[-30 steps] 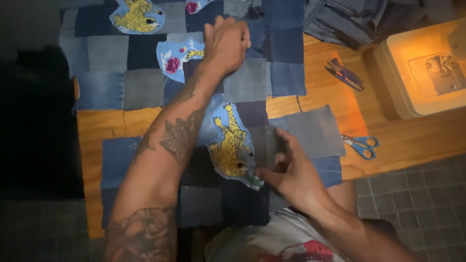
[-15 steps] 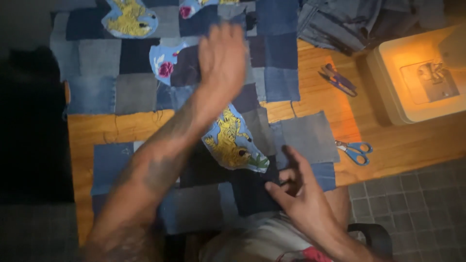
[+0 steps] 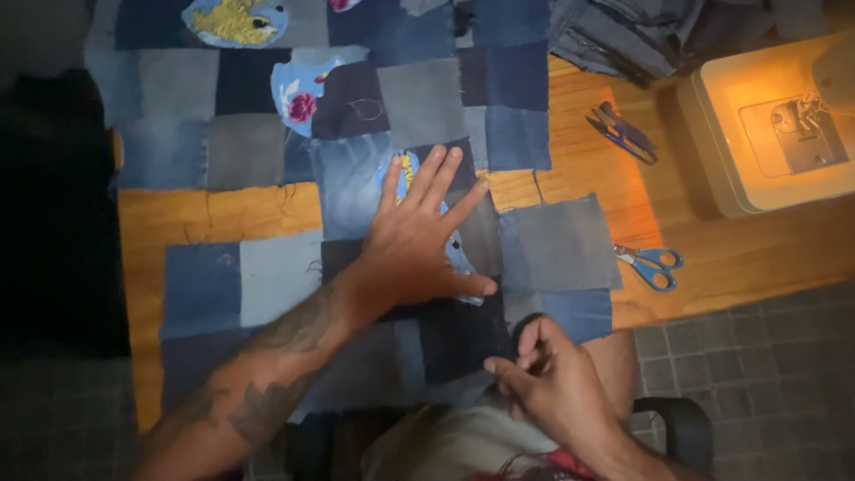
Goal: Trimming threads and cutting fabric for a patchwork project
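A patchwork of blue and grey denim squares [image 3: 427, 107] lies over a wooden table [image 3: 223, 214]. My left hand [image 3: 419, 236] rests flat with fingers spread on a light blue patch with a yellow figure [image 3: 405, 169], covering most of it. My right hand [image 3: 548, 379] is at the near edge of the dark denim, with fingertips pinched on the fabric's edge [image 3: 499, 361]. Farther back lie a patch with a pink flower [image 3: 298, 93] and another yellow-figure patch [image 3: 233, 20].
Blue-handled scissors [image 3: 650, 264] and small dark snips [image 3: 621, 132] lie on the wood to the right. A lit white sewing machine [image 3: 775, 125] stands at the far right. Folded denim [image 3: 623, 31] is piled at the back. Grey tiled floor lies below.
My left hand has drawn back from the flower patch and now lies flat on the yellow-figure patch. My right hand has slid toward me to the fabric's near edge.
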